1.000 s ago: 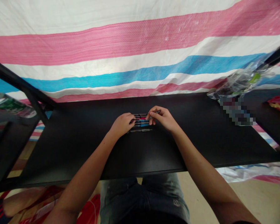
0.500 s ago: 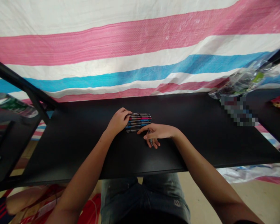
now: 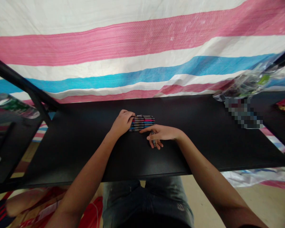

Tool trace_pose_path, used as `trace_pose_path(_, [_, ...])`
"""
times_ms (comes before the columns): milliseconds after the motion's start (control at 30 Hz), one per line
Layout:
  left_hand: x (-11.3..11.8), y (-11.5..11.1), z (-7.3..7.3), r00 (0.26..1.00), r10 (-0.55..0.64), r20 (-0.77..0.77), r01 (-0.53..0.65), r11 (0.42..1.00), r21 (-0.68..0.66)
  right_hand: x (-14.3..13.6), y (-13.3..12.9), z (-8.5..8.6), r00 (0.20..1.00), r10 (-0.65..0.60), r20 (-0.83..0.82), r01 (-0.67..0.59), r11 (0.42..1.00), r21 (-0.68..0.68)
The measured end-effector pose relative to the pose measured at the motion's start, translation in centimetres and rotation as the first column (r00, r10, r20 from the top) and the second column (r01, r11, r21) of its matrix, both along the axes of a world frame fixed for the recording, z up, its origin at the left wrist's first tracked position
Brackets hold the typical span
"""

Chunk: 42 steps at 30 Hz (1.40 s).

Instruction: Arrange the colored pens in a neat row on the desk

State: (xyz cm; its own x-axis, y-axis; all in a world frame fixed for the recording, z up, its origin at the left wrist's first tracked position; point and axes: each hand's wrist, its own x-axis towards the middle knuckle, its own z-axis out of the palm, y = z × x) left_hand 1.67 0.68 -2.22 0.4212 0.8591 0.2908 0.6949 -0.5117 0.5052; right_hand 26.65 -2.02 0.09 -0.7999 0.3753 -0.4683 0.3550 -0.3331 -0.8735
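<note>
Several pens (image 3: 144,123) with grey, red and blue barrels lie side by side in a row on the black tabletop (image 3: 85,126). My left hand (image 3: 122,123) is at their left ends, fingers bent round the far corner and thumb side against the ends. My right hand (image 3: 160,134) is at the near side, its index finger stretched out to the nearest pen. A single grey pen (image 3: 153,139) is held in the curled fingers of that hand, pointing down toward me. The left ends of the row are partly hidden by my left hand.
A crumpled clear plastic bag (image 3: 244,82) lies at the far right, beside a blurred-out item (image 3: 244,114). A bottle with a green label (image 3: 15,106) is beyond the left frame bar (image 3: 39,103). A striped sheet (image 3: 133,41) hangs behind the table.
The nearest pen in the row has shifted away from me, up against the others, with my right index finger at it. My left hand has hardly moved.
</note>
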Motion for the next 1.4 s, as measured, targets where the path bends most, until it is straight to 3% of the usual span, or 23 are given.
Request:
trace_pose_path(133, [0.2,-0.2,0.2,0.999,-0.022,-0.031,0.021,0.999,-0.035,0.5,0.2,0.0,1.000,0.010,0.011,-0.011,1.000,0.017])
trace_pose_path(267, [0.2,-0.4,0.5,1.000,-0.002,-0.015,0.002,1.000,0.027,1.1,0.3,0.4,1.000,0.001,-0.025,0.000,0.999,0.042])
trace_pose_path(367, [0.2,-0.5,0.9,1.000,0.017,0.014,-0.017,0.999,0.043,1.1,0.4,0.7,0.978,-0.153,-0.146,0.168,0.981,0.097])
trace_pose_path(433, [0.3,-0.7,1.3,0.998,0.011,0.067,-0.012,1.000,0.017,1.0,0.6,0.6,0.899,-0.347,-0.267,0.386,0.916,0.108])
trace_pose_path(500, [0.4,-0.9,1.6,0.987,0.016,0.159,-0.011,0.999,-0.031,0.8,0.8,0.4,0.777,-0.517,-0.359,0.577,0.813,0.081])
trace_pose_path(567, [0.6,-1.1,1.8,0.964,0.041,0.264,-0.013,0.994,-0.106,0.8,1.1,0.2,0.685,-0.612,-0.396,0.684,0.727,0.060])
trace_pose_path(633, [0.7,-1.1,1.8,0.932,0.071,0.356,0.001,0.980,-0.198,0.8,1.3,0.0,0.639,-0.653,-0.407,0.733,0.677,0.065])
trace_pose_path(733, [0.8,-1.1,1.7,0.888,0.088,0.451,0.053,0.956,-0.290,0.8,1.4,-0.2,0.633,-0.654,-0.414,0.744,0.662,0.092])
trace_pose_path(933, [0.7,-0.9,1.6,0.853,0.025,0.522,0.159,0.939,-0.306,0.5,1.2,-0.6,0.679,-0.590,-0.437,0.704,0.692,0.160])
trace_pose_path(1033, [0.7,-1.0,1.8,0.855,0.022,0.518,0.163,0.937,-0.310,0.3,1.3,-1.0,0.719,-0.559,-0.413,0.668,0.720,0.188])
trace_pose_path(1200, [0.8,-1.5,2.6,0.884,0.016,0.468,0.149,0.938,-0.314,0.2,1.5,-1.5,0.751,-0.540,-0.380,0.652,0.697,0.299])
trace_pose_path(1400, [0.9,-1.8,3.0,0.922,-0.008,0.388,0.139,0.940,-0.311,0.1,1.6,-1.8,0.800,-0.498,-0.335,0.598,0.709,0.374])
